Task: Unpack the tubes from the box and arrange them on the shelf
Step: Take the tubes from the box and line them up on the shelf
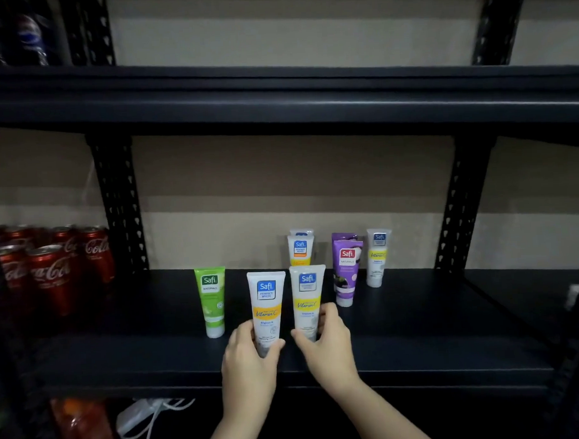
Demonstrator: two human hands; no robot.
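On the dark shelf [418, 320] stand several Safi tubes, caps down. My left hand [249, 357] grips a white tube with an orange band [267, 303] near the front edge. My right hand [326, 340] grips a white tube with a yellow band [307, 295] just to its right. A green tube [212, 299] stands free to the left. Behind are a white and orange tube [300, 250], a purple tube [346, 270] and another white tube [377, 257]. The box is out of view.
Red cola cans [54, 269] fill the shelf section to the left, past a perforated black upright [120, 206]. Another upright [456, 205] stands at the right. An upper shelf beam [276, 100] hangs overhead. A white cable [147, 418] and an orange bottle [81, 427] lie below.
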